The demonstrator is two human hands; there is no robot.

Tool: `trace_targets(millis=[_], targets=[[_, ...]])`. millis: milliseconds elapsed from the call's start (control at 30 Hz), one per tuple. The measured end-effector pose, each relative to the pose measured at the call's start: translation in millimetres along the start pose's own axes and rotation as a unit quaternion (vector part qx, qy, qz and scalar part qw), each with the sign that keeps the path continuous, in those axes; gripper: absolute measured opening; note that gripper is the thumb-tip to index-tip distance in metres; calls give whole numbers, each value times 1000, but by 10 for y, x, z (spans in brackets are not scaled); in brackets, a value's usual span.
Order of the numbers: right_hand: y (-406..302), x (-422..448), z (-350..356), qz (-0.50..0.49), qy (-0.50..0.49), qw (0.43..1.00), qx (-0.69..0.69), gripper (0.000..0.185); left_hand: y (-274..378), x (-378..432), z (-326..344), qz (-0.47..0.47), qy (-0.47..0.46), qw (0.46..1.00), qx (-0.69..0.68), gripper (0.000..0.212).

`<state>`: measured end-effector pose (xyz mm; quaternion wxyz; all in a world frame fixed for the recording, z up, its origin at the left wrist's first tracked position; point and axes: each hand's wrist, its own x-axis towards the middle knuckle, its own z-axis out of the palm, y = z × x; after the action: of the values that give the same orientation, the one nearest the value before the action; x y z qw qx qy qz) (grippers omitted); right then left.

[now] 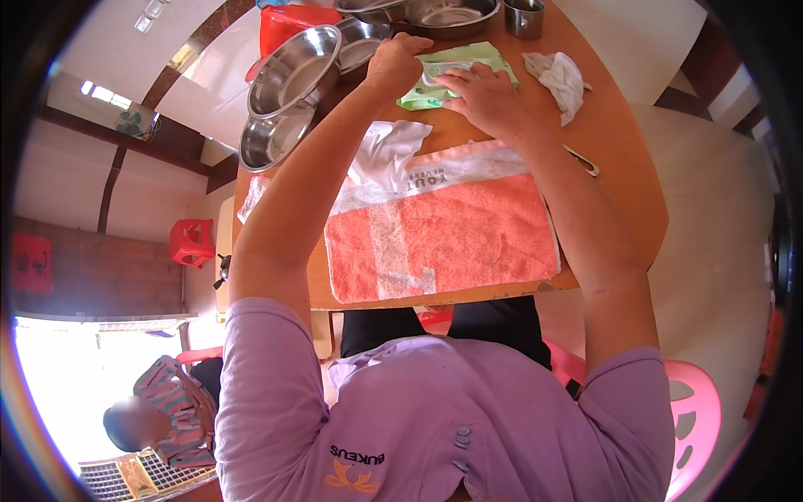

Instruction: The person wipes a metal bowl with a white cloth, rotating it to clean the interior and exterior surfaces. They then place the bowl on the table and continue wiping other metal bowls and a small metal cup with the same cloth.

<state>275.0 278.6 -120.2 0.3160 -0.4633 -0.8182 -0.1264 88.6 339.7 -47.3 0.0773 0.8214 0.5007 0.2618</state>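
My left hand (pixel 396 61) is at the left end of a green soft pack of wet wipes (pixel 495 58), beside a steel bowl; its grip is partly hidden. My right hand (pixel 486 100) has its fingers spread over the pack, fingertips at the pale plastic lid (pixel 436 70). A crumpled white wipe (pixel 389 154) lies nearer me, partly on an orange-red and white towel (pixel 464 235). Another crumpled white cloth or wipe (pixel 558 81) lies to the right of the pack.
Several steel bowls (pixel 295 72) stand at the table's left and far side, near a red bag (pixel 288 25). A steel cup (pixel 524 19) is at the far right. A small metal-edged tool (pixel 583 161) lies by my right forearm. A person (pixel 169 408) sits at lower left.
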Motion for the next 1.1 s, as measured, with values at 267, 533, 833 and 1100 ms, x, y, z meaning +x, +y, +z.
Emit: trace_targets(millis=[267,533,833,1100], targets=[[206,55,-47,136,238,956,107,12,39,-276,104,114,-48,980,159,50],[48,26,-66,26,-11,998,-51,23,10,-359,160,130,-61,976,162,40],[11,17,-76,5,33,999,-11,17,-310,-1199,-411,-46,83,990,106,17],[-304,180,-381,-11,-61,974,218,14,-411,-1498,-522,-248,49,968,-6,22]])
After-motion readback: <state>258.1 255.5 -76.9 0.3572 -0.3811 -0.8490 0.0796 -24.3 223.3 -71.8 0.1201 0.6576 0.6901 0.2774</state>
